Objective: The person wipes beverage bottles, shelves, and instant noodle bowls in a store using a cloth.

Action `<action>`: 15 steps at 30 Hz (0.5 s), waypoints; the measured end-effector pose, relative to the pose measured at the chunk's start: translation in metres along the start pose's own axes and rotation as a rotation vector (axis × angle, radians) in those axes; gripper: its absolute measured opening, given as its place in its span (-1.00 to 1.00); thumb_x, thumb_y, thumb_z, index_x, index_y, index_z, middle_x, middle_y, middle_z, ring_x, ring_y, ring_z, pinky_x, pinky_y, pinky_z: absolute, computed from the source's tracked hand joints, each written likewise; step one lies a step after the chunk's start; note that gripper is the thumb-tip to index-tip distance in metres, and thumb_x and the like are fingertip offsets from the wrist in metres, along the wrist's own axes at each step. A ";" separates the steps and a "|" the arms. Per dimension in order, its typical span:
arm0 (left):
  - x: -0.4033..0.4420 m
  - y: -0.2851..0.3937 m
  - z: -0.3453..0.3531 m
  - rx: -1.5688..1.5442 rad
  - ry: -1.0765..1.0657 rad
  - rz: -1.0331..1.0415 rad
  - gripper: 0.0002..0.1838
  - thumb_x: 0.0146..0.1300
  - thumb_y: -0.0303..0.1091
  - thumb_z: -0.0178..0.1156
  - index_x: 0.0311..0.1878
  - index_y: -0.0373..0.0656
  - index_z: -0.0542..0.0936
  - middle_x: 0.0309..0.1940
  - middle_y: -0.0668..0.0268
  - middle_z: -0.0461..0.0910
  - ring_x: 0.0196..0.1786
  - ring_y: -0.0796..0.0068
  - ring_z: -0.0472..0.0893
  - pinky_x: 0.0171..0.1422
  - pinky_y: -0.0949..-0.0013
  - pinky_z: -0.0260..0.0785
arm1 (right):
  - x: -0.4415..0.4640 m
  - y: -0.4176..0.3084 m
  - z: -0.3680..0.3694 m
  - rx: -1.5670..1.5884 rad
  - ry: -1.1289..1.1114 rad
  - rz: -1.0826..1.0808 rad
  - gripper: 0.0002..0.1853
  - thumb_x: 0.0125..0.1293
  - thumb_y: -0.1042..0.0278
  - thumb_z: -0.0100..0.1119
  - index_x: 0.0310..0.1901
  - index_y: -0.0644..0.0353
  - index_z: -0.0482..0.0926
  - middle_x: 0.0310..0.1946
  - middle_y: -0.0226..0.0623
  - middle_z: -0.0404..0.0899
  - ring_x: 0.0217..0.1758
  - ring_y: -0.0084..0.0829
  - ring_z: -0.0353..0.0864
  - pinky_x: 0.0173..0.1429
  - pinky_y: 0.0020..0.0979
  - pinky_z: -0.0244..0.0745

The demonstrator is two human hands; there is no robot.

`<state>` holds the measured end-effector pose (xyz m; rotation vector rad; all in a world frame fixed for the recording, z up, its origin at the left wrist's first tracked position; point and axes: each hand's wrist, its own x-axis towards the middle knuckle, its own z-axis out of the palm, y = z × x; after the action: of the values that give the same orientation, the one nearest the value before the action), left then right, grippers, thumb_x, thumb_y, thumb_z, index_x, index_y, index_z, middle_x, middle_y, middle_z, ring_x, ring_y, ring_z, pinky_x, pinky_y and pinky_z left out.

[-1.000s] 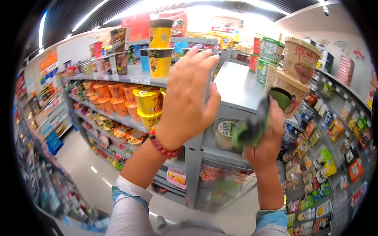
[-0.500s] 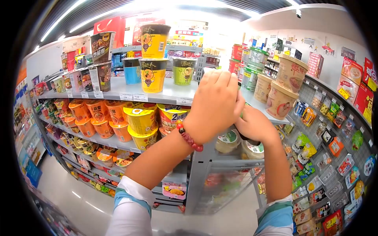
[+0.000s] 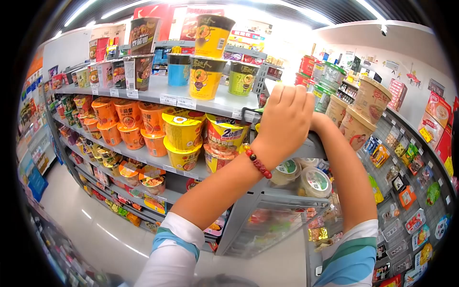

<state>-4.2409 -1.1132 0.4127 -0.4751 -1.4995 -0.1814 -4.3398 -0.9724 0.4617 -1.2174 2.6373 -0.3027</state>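
Observation:
My left hand (image 3: 285,119), with a red bead bracelet (image 3: 258,162) at its wrist, is raised at the shelf corner, back toward me and fingers close together. It hides most of my right hand (image 3: 319,122), which reaches in behind it from the right. A dark loop (image 3: 249,115) sticks out left of my left hand; what the fingers hold is hidden. Left of the hands, a green cup (image 3: 243,79) and stacked yellow cups (image 3: 206,79) stand on the top shelf. Right of them are stacked beige tubs (image 3: 356,126).
Orange noodle tubs (image 3: 128,115) and yellow tubs (image 3: 183,131) fill the shelf below. Round clear-lidded containers (image 3: 316,182) sit under my right forearm, above a wire basket (image 3: 267,225). Hanging snack packets (image 3: 380,155) line the rack at right.
My hands, apart at first with a blurred green and dark item in the right one, came together at the shelf corner. The item is now mostly hidden. The view has shifted.

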 end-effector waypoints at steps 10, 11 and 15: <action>-0.007 -0.005 0.012 -0.044 0.133 -0.021 -0.74 0.25 -0.29 0.14 -0.05 -0.19 0.59 -0.07 0.21 0.56 0.12 0.21 0.51 0.40 0.11 0.29 | 0.024 -0.006 -0.002 0.025 -0.005 0.123 -0.45 0.53 0.20 0.17 0.45 0.24 0.48 0.38 -0.15 0.57 0.39 -0.27 0.53 0.46 -0.23 0.42; -0.007 -0.005 0.013 -0.044 0.135 -0.031 -0.74 0.25 -0.29 0.14 -0.05 -0.19 0.59 -0.07 0.21 0.56 0.12 0.21 0.51 0.40 0.11 0.29 | 0.022 -0.006 -0.003 0.027 0.000 0.135 -0.45 0.53 0.20 0.17 0.46 0.24 0.47 0.38 -0.15 0.57 0.39 -0.27 0.53 0.47 -0.23 0.42; -0.009 -0.005 0.014 -0.036 0.112 -0.038 -0.73 0.28 -0.27 0.11 -0.04 -0.20 0.60 -0.02 0.18 0.58 0.17 0.18 0.50 0.44 0.08 0.27 | 0.027 -0.004 -0.003 0.046 0.025 0.174 -0.44 0.53 0.20 0.18 0.47 0.24 0.46 0.40 -0.16 0.55 0.40 -0.28 0.52 0.48 -0.23 0.41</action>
<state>-4.2560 -1.1135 0.4043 -0.4580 -1.3986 -0.2609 -4.3547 -0.9950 0.4629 -0.9688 2.7183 -0.3480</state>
